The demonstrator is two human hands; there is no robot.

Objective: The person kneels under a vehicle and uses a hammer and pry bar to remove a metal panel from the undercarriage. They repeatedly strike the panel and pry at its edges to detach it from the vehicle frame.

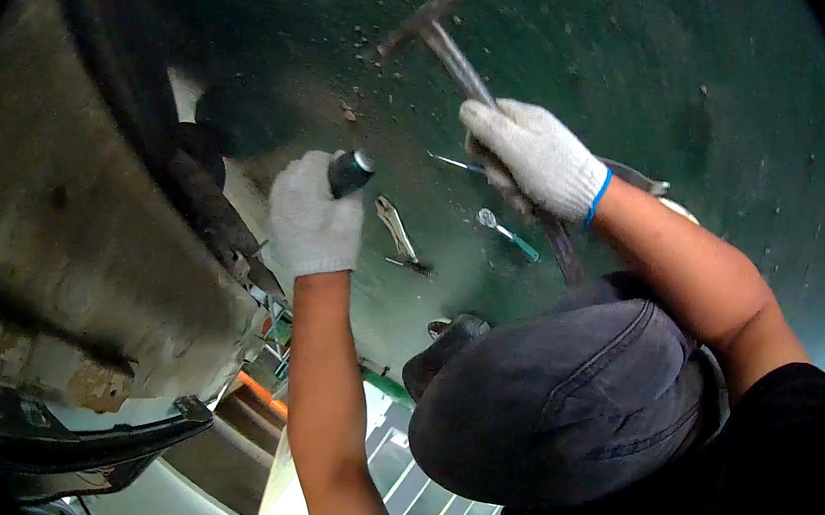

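Right hand point(535, 160) grips a grey metal hammer point(458, 61), likely head-heavy, best held lower; left hand point(314, 217) clasps a black metal-capped cylinder point(347, 178).

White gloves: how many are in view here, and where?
2: one on the left hand, which grips a dark handle; one on the right hand, which holds a hammer. Others could be hidden.

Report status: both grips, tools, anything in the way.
Left grip closed on dark metal-capped handle. Right grip closed on hammer. Pliers, green-handled ratchet on floor, seemingly not obstructing.
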